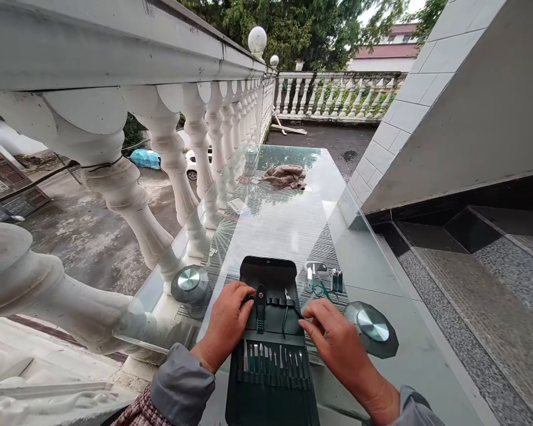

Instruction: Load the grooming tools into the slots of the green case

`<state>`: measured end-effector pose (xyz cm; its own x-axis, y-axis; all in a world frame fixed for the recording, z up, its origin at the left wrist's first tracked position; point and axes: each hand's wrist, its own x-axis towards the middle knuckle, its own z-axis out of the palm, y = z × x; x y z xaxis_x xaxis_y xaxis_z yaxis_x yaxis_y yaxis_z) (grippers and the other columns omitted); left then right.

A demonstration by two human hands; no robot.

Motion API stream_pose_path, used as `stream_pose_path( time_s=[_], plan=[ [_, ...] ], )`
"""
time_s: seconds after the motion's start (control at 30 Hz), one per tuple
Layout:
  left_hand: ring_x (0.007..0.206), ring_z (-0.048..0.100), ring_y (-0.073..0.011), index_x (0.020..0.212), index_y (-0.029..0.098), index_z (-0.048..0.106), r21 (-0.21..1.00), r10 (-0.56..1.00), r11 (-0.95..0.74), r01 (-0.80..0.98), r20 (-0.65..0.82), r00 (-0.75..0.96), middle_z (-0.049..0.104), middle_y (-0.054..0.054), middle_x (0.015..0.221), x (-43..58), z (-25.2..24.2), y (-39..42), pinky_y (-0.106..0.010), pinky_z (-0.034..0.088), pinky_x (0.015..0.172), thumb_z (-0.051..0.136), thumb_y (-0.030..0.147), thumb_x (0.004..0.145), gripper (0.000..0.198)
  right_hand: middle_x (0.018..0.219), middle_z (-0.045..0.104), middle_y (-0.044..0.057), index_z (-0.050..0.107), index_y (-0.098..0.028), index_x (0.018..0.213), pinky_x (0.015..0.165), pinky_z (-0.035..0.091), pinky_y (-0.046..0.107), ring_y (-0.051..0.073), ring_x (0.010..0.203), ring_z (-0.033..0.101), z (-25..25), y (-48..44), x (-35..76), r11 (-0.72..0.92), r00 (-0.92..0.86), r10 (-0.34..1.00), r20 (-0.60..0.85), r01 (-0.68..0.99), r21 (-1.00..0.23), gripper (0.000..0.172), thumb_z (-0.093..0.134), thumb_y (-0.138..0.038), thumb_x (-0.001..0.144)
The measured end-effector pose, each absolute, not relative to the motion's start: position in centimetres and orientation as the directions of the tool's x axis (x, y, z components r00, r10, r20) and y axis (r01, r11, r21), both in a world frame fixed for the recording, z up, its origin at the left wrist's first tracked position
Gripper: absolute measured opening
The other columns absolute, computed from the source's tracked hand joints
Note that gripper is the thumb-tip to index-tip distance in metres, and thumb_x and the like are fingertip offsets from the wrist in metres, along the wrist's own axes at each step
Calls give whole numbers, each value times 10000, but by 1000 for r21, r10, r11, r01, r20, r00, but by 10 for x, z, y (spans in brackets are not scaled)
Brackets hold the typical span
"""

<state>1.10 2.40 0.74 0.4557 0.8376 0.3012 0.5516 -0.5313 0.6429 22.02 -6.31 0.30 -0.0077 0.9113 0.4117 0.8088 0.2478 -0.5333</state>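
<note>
An open dark green manicure case (273, 399) lies lengthwise in front of me on the glass table. Its lower part holds a row of several slim metal tools (275, 360), and a nail clipper (260, 313) sits under a strap in the upper part. My left hand (228, 322) is closed at the case's left edge, with thumb and index finger beside the clipper strap. Cuticle nippers (288, 299) with green handles lie over the elastic loops, jaws pointing away. My right hand (333, 334) pinches one of their handles at the case's right edge.
Scissors (324, 291) and small clippers (336, 280) lie right of the case. Round metal table mounts (373, 326) show on both sides. A crumpled brown cloth (284, 177) lies farther off. A white balustrade (160, 130) runs along the left, and stone steps (479, 278) are at right.
</note>
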Motion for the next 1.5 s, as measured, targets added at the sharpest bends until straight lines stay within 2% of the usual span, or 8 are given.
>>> stream_pose_path(
  time_s=[0.13,0.27,0.5,0.7,0.93,1.23,1.37,1.5],
  plan=[
    [942,535,-209,951,208,583,642,838,-532,552,305,453,587,-51,973,11,8,23,-365,461,835,484,132,803,194,898,559,61,597,-217,945,700,455,292,167,826,520,11,-65,202,419,-222,856,467,828,-372,179,450,-162,860],
    [945,537,-212,950,212,586,638,832,-542,546,315,457,586,-52,977,11,9,23,-363,464,832,479,147,810,187,817,556,54,636,-208,819,640,436,273,155,749,499,6,-62,190,424,-257,837,484,864,-274,227,427,-133,866],
    [941,549,-214,941,209,597,629,827,-552,547,331,454,591,-55,972,11,9,23,-362,475,823,482,160,811,180,922,595,68,630,-207,957,769,462,322,193,881,538,10,-57,206,403,-173,851,495,821,-405,164,515,-237,844],
    [939,542,-212,942,209,589,629,824,-555,544,327,462,589,-55,978,12,7,23,-358,472,822,491,147,807,178,953,574,86,557,-181,1123,718,453,335,164,680,530,7,-26,286,-197,447,809,381,818,-541,343,445,-347,844],
    [952,533,-215,949,207,584,631,828,-546,551,308,468,584,-54,992,11,7,22,-363,464,836,500,126,811,180,1019,576,105,599,-174,1091,777,404,316,217,946,536,-10,-5,318,-310,373,917,140,889,-337,340,376,-262,849],
    [962,534,-206,959,208,591,641,826,-548,538,309,472,583,-49,1002,10,6,21,-352,457,853,509,121,815,187,889,601,115,625,-157,1029,685,395,316,222,800,569,1,-11,308,-393,407,902,140,912,-118,352,380,-144,776],
    [968,532,-215,946,204,595,643,832,-538,545,303,464,589,-53,994,11,5,21,-363,454,860,513,105,803,192,855,609,83,643,-158,1028,669,427,318,196,742,564,14,-13,294,-346,487,841,236,819,-458,354,452,-209,734],
    [969,526,-216,944,200,592,639,836,-533,555,296,462,586,-51,996,11,5,21,-363,452,859,517,107,806,183,757,590,28,646,-152,1005,606,467,294,143,610,556,25,-8,255,-72,412,903,122,426,-902,360,518,-329,720]
  ],
)
